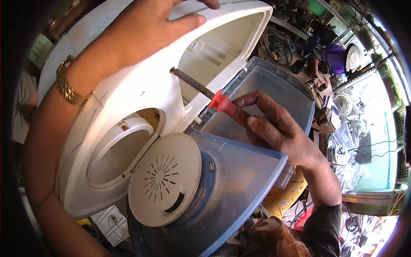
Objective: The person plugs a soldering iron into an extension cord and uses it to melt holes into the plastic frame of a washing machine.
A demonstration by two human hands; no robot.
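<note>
My right hand [278, 128] is wrapped round the red handle of a screwdriver [233, 112]. Its dark, worn shaft points up and left, with the tip at a small hole in the white plastic housing [158, 85] of a washing machine. Over the upper part of that housing lies my left hand [150, 30], its visible fingers apart; some fingertips are cut off by the frame's top edge. A gold watch is on the left wrist. Below the tool are two bluish translucent lids [252, 167], tilted open. A round cream vented cover [165, 180] sits against the lower one.
Purple bowl [334, 58], tools and parts crowd the right side, beside clear plastic bags [349, 171]. A red fan [303, 218] and a yellow patterned surface [284, 195] are at the lower right. A white box with wires [110, 225] stands at the lower left.
</note>
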